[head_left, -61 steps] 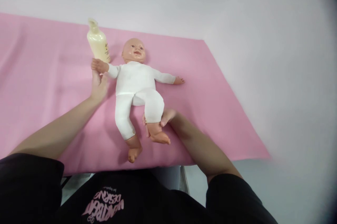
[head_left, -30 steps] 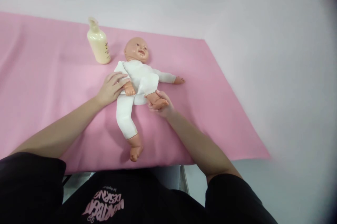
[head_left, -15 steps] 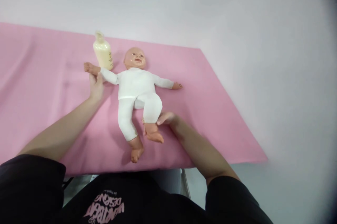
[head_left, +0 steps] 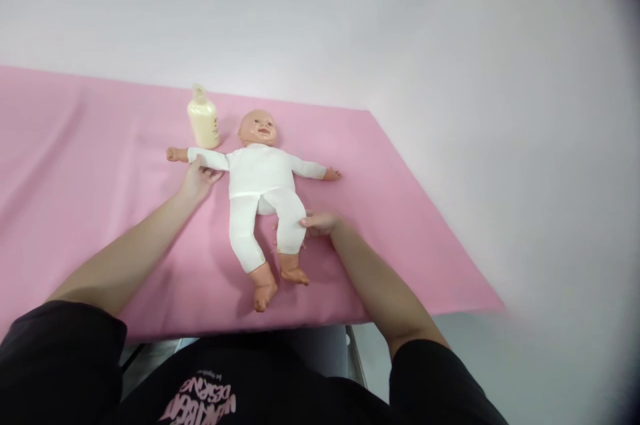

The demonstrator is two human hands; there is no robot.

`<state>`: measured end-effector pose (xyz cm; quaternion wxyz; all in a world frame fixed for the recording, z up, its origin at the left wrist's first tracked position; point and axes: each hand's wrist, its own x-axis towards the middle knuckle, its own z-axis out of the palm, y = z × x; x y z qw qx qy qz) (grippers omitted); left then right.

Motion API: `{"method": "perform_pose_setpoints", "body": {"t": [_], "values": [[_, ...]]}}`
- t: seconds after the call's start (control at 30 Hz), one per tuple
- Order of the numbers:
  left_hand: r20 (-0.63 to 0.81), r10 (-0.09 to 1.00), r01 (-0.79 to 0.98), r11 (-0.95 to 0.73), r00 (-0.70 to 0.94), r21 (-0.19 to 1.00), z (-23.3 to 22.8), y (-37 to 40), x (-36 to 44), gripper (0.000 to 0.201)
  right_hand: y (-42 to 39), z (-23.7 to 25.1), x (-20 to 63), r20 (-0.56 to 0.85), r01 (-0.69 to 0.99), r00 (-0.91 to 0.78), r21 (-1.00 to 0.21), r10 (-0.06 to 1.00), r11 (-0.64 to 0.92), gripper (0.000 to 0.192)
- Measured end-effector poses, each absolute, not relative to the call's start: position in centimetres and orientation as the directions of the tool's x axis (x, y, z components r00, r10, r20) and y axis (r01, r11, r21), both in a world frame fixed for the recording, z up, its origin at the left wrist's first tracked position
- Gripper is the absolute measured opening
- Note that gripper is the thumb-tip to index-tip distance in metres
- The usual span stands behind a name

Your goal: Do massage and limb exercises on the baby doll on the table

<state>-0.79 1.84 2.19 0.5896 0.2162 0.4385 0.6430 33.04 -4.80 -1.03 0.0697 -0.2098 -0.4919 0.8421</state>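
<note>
A plastic baby doll in a white cloth bodysuit (head_left: 260,178) lies face up on the pink cloth-covered table (head_left: 90,165), near its middle, head toward the far edge and bare feet toward the near edge, both arms stretched out sideways. The left hand (head_left: 199,180) sits under the doll's outstretched arm on that side, fingers closed around the white sleeve just short of the bare plastic hand; the grip appears to hold the arm extended flat against the cloth. The right hand (head_left: 317,222) rests at the outer side of the doll's leg nearest it, thumb and fingers pinching the white fabric at the calf, seemingly keeping that leg straight; how many fingers are engaged cannot be told. The doll's other leg lies free, slightly splayed. A cream-coloured plastic lotion bottle with a flip spout (head_left: 203,118) stands upright toward the far edge, just beside the doll's head and behind the held arm, not touched by either hand. Black sleeves and a black printed shirt (head_left: 210,398) fill the bottom of the view.
</note>
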Motion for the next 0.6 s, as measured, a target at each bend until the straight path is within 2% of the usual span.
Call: {"method": "perform_pose_setpoints", "body": {"t": [0.1, 0.2, 0.43, 0.6], "values": [[-0.264, 0.951, -0.598, 0.118, -0.162, 0.792, 2.3, 1.7, -0.7, 0.022, -4.5, -1.0, 33.2, -0.314, 0.103, -0.877, -0.862, 0.364, -0.497, 0.058], [-0.277, 0.957, -0.619, 0.164, -0.090, 0.768, 2.6, 1.3, -0.6, 0.024, -4.4, -1.1, 33.1, -0.365, 0.169, -0.860, -0.864, 0.358, -0.474, 0.052], [-0.342, 0.934, -0.578, 0.334, 0.099, 0.745, 3.0, 0.4, 0.2, 0.032, -4.2, -0.5, 32.5, -0.425, 0.250, -0.830, -0.863, 0.361, -0.440, 0.053], [-0.330, 0.925, -0.524, 0.379, 0.189, 0.763, 2.8, -0.1, 0.7, 0.030, -4.3, 0.5, 32.5, -0.454, 0.280, -0.801, -0.861, 0.391, -0.424, 0.051]]}}
